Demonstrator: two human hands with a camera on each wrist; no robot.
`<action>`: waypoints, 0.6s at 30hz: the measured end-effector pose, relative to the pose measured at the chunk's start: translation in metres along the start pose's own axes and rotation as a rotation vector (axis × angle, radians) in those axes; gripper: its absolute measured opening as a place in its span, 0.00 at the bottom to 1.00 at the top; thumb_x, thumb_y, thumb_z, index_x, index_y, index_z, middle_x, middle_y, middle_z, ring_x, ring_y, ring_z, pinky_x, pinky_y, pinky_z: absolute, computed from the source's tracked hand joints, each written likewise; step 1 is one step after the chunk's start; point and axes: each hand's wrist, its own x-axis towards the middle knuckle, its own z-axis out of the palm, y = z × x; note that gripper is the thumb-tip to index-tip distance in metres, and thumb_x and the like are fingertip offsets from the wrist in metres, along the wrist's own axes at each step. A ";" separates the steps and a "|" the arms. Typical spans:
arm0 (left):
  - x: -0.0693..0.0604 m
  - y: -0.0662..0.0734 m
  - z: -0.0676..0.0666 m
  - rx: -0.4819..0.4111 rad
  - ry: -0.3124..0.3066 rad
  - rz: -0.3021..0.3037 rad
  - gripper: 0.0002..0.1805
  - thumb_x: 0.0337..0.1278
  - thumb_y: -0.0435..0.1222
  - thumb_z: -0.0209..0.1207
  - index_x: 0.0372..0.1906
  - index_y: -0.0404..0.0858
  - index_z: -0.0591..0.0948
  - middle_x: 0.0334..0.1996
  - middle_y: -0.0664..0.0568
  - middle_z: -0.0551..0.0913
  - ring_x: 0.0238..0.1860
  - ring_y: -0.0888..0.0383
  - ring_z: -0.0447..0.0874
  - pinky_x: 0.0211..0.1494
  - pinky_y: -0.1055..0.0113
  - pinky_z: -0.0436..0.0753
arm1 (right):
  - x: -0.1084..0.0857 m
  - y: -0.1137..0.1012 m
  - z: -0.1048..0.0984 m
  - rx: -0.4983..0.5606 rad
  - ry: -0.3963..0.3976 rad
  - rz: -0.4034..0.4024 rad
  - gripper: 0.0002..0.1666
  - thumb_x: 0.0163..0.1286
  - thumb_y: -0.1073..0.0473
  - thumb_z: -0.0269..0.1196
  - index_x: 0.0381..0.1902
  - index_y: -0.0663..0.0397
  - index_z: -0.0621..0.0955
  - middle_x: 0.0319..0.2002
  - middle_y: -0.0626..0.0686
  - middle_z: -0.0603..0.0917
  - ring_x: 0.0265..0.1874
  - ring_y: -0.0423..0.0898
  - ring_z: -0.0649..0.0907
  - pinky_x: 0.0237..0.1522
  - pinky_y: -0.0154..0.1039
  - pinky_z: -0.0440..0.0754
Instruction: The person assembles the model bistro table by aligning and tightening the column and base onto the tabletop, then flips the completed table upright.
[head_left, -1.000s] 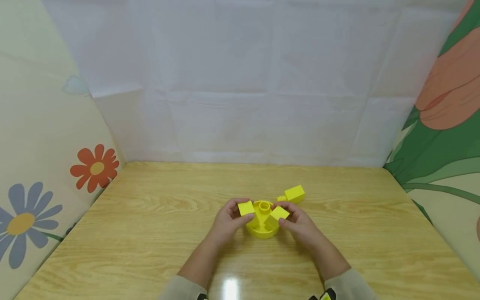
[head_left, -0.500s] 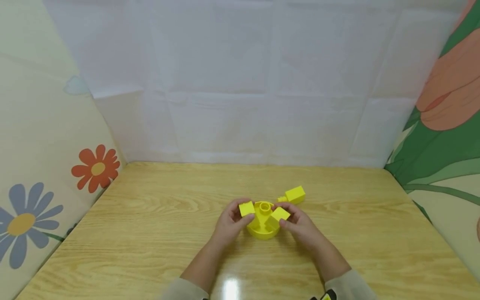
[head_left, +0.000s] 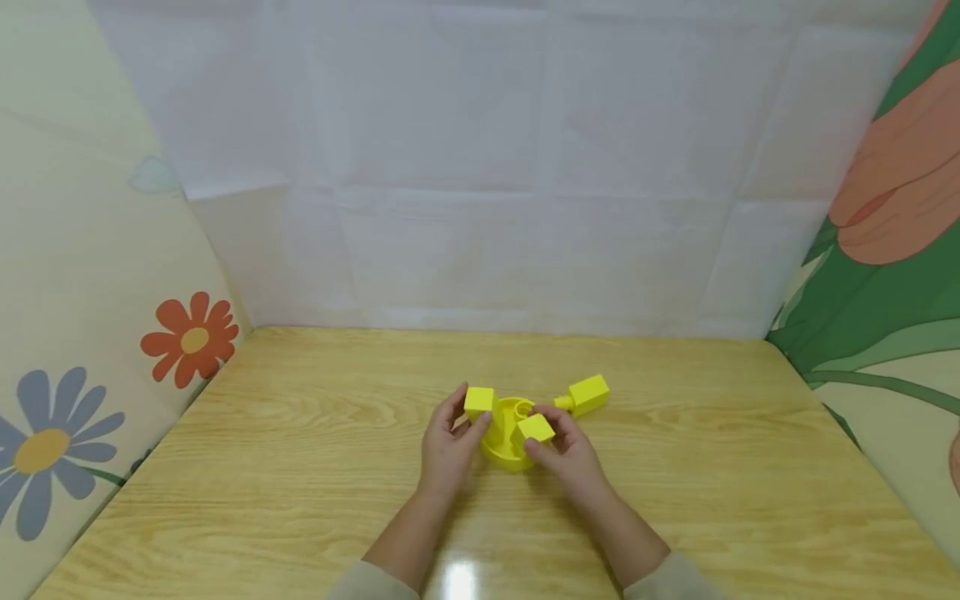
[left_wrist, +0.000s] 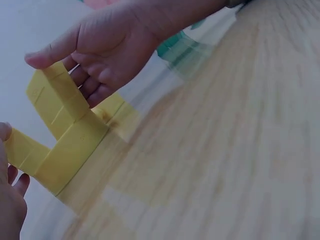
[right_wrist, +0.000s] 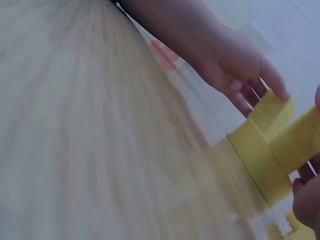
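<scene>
In the head view, a round yellow base (head_left: 510,462) with a raised rim and a ring-shaped stud (head_left: 522,408) stands on the table. Two square-ended yellow blocks rise from it and lean apart. My left hand (head_left: 450,446) holds the left block (head_left: 480,402) between thumb and fingers. The right block (head_left: 535,429) is pinched by my right hand (head_left: 570,462). Both wrist views show the blocks' lower ends meeting the base (right_wrist: 260,160); how they join is hidden. Beyond my right fingers lies a loose yellow block (head_left: 588,395) with a narrower neck.
The wood-grain table (head_left: 300,483) stretches to both sides. A white cloth (head_left: 450,167) hangs at the back. Flower-patterned panels stand at the left (head_left: 97,275) and right (head_left: 892,275).
The base and the two held blocks have shifted left, with the left block now more upright. Both hands have moved left along with them. The loose block stays about where it was.
</scene>
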 end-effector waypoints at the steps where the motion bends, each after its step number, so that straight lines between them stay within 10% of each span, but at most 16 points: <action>1: 0.001 0.000 0.000 -0.002 -0.007 -0.002 0.32 0.61 0.29 0.62 0.70 0.30 0.66 0.65 0.37 0.73 0.64 0.42 0.74 0.59 0.73 0.80 | 0.000 0.000 0.003 0.007 0.007 -0.010 0.27 0.67 0.67 0.63 0.63 0.65 0.70 0.63 0.63 0.74 0.68 0.55 0.70 0.72 0.50 0.64; 9: 0.002 0.001 -0.006 0.009 -0.076 0.031 0.37 0.62 0.28 0.60 0.73 0.31 0.58 0.71 0.36 0.64 0.71 0.41 0.64 0.73 0.54 0.69 | 0.000 0.000 0.012 0.025 0.039 -0.025 0.28 0.69 0.62 0.63 0.64 0.64 0.69 0.66 0.63 0.72 0.72 0.58 0.65 0.74 0.57 0.59; 12: -0.004 0.004 -0.003 0.065 0.012 0.149 0.36 0.59 0.27 0.62 0.70 0.29 0.62 0.69 0.34 0.64 0.70 0.39 0.62 0.76 0.48 0.62 | 0.001 -0.002 0.004 0.032 0.081 -0.008 0.27 0.74 0.58 0.57 0.67 0.63 0.67 0.68 0.63 0.70 0.72 0.57 0.65 0.75 0.55 0.60; 18: -0.021 0.005 0.012 0.113 0.172 0.516 0.28 0.50 0.21 0.63 0.59 0.24 0.69 0.58 0.32 0.70 0.61 0.56 0.67 0.66 0.73 0.65 | 0.014 0.002 -0.032 -0.030 0.244 -0.009 0.25 0.78 0.54 0.51 0.66 0.62 0.67 0.67 0.61 0.71 0.68 0.53 0.68 0.72 0.49 0.64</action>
